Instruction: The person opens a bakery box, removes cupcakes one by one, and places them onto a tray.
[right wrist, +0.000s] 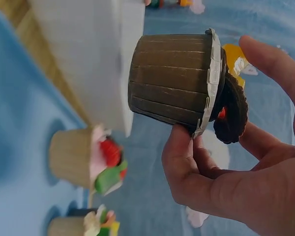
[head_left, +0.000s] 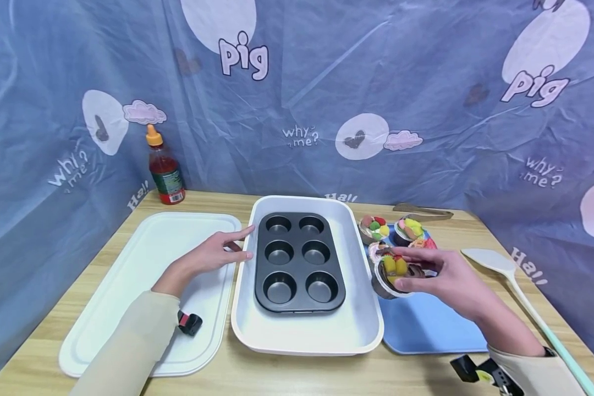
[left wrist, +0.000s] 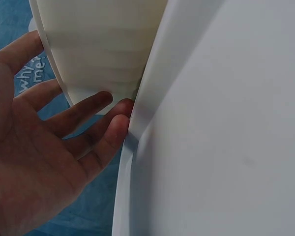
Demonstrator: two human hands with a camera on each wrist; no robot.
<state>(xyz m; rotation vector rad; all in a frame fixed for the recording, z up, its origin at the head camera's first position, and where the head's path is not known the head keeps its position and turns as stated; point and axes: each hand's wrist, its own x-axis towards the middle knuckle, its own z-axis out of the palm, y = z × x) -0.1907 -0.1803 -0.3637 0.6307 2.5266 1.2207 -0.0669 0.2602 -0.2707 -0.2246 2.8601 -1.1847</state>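
Note:
In the head view my right hand (head_left: 447, 280) holds a cupcake (head_left: 385, 283) just off the white bin's right side. It has a dark frosted top with yellow and red toppings. The right wrist view shows its brown pleated cup (right wrist: 172, 78) tilted on its side, with my fingers gripping the pale rim. My left hand (head_left: 210, 256) touches the left rim of the white bin (head_left: 307, 341) with fingers extended. Inside the bin lies a dark muffin tin (head_left: 299, 264) with several round wells. More decorated cupcakes (head_left: 374, 228) stand on the blue board (head_left: 425, 330).
A white board (head_left: 148, 264) lies on the left, partly beneath my left arm. A sauce bottle (head_left: 167, 170) stands at the back left. Tongs (head_left: 425, 212) lie at the back right, and a white spatula (head_left: 500, 264) with a green handle along the right edge.

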